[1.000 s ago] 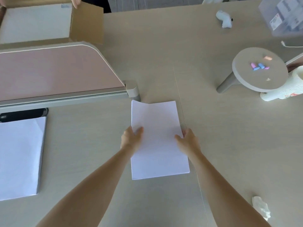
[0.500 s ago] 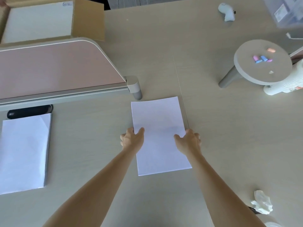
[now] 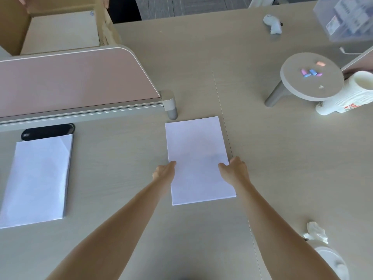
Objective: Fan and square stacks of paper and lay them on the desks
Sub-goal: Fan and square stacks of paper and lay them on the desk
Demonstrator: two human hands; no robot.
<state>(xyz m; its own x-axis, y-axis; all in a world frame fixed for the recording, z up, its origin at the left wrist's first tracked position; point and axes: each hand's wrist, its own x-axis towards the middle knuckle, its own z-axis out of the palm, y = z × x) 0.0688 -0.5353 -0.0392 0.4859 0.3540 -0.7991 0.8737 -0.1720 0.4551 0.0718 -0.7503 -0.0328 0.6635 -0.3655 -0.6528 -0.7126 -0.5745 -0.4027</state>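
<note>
Flanking a blank paper stack (image 3: 196, 158), both hands (image 3: 164, 172) touch its edges.

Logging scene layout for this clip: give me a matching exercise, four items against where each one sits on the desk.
Items:
1. paper stack between the hands
2. second paper stack
3. cardboard box
4. stacked paper cups

Places:
A. lying on its side at the right edge, beside the small round stand
B. behind the pink divider panel, far left
C. middle of the desk, left hand and right hand at its long edges
D. left side, partly covering a black object

Pairs: 1-C, 2-D, 3-B, 4-A
</note>
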